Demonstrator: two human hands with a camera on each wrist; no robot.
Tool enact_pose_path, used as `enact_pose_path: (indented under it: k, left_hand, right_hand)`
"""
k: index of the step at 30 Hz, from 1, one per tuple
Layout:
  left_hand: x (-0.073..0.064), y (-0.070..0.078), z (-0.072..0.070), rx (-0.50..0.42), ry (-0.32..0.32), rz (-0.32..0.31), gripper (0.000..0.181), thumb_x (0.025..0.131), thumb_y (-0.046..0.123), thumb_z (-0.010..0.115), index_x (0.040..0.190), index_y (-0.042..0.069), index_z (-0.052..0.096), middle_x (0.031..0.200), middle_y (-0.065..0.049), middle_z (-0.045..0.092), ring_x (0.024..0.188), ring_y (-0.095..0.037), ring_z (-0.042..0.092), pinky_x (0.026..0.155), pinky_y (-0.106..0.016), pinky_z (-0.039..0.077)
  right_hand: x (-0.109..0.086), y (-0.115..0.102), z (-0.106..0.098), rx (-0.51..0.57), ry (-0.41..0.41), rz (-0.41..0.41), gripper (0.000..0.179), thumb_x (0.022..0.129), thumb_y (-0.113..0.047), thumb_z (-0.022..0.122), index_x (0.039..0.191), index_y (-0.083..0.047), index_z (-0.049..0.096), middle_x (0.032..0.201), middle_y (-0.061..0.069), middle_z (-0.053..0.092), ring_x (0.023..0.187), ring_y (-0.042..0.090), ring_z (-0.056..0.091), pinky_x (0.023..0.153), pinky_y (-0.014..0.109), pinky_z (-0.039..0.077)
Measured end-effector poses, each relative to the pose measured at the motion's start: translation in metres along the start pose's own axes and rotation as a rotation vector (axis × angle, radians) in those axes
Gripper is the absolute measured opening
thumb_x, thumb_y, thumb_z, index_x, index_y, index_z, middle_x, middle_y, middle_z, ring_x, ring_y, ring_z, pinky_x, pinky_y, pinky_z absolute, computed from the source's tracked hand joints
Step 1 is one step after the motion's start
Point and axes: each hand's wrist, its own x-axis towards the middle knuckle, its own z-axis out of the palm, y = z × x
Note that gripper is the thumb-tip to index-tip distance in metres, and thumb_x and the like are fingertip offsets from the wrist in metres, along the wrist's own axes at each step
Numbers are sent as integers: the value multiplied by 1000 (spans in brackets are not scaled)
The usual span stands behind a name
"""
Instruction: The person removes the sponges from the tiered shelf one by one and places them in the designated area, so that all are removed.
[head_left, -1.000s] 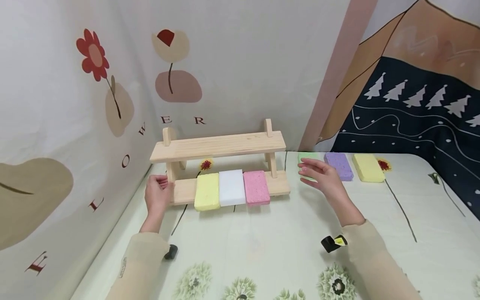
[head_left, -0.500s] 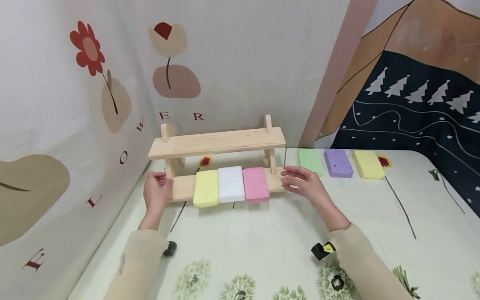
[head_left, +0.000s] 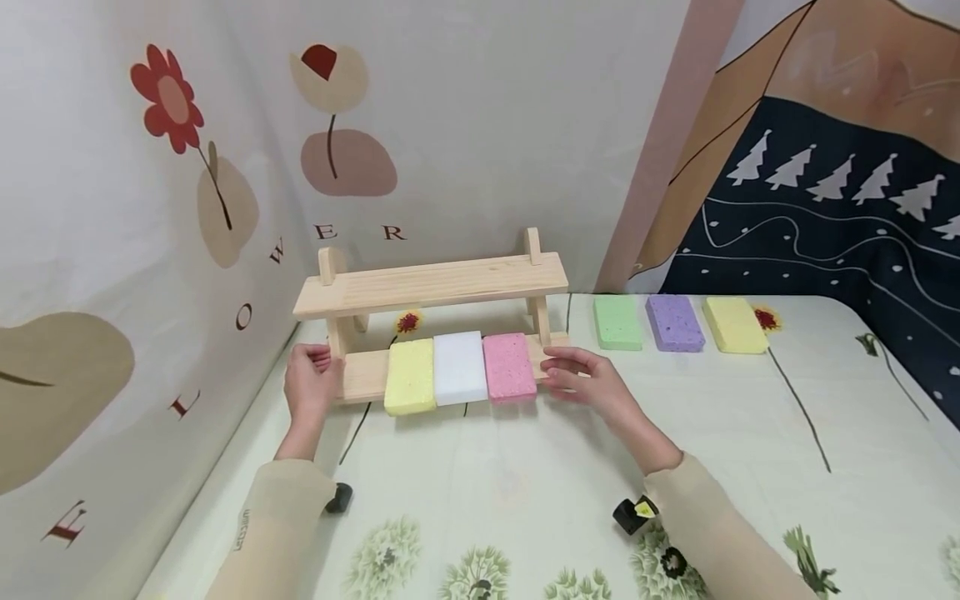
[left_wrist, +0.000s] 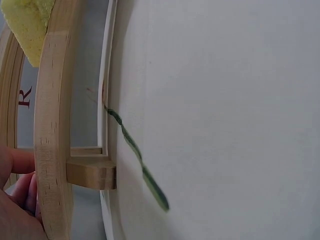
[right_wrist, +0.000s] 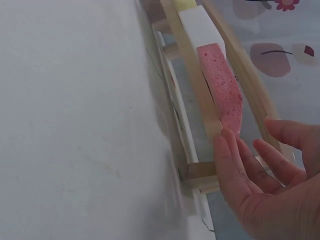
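A two-tier wooden shelf stands on the cloth-covered table. Its lower board carries a yellow sponge, a white sponge and a pink sponge, side by side and overhanging the front edge. My left hand grips the left end of the lower board, fingers curled; the left wrist view shows this hand at the board's end. At the right end, my right hand has loosely bent fingers close to the pink sponge. The right wrist view shows the hand with thumb and fingers apart; contact is unclear.
Right of the shelf lie a green sponge, a purple sponge and another yellow sponge in a row. A printed curtain rises close behind the shelf and along the left side. Black wrist straps show under the sleeves.
My right hand has moved left from above the green sponge to the lower board's right end, uncovering the green sponge. My left hand stays at the left end.
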Motion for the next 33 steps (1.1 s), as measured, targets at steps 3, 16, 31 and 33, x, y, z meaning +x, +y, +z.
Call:
enact_pose_path:
  k: [3, 16, 31, 33]
  left_hand:
    - [0, 1, 0, 0, -3, -6, 34, 93, 4, 56, 124, -8, 48, 123, -26, 56, 113, -39, 58, 101, -49, 47]
    - [0, 3, 1, -6, 2, 9, 33, 93, 5, 56, 123, -8, 49, 121, -26, 57, 112, -39, 59, 100, -49, 47]
    - [-2, 2, 1, -14, -5, -20, 35, 93, 5, 56, 125, -7, 48, 124, -25, 57, 113, -38, 59, 101, -47, 47]
    - [-2, 1, 0, -8, -3, -22, 35, 93, 6, 56, 125, -7, 49, 123, -25, 58, 112, -37, 59, 100, -46, 46]
  right_hand:
    - [1, 2, 3, -1, -8, 6, 49, 96, -8, 62, 142, 4, 48, 134, 30, 57, 93, 8, 72, 91, 37, 59]
    - [2, 3, 18, 17, 38, -9, 49, 94, -5, 65, 140, 3, 51, 134, 29, 57, 97, 9, 67, 89, 42, 59]
    - [-2, 2, 20, 17, 105, 26, 47, 91, -3, 67, 137, -2, 57, 127, 22, 61, 93, 4, 66, 81, 30, 62]
    - [-5, 2, 18, 18, 107, 26, 47, 91, -3, 67, 137, -3, 57, 127, 21, 60, 93, 4, 66, 81, 29, 61]
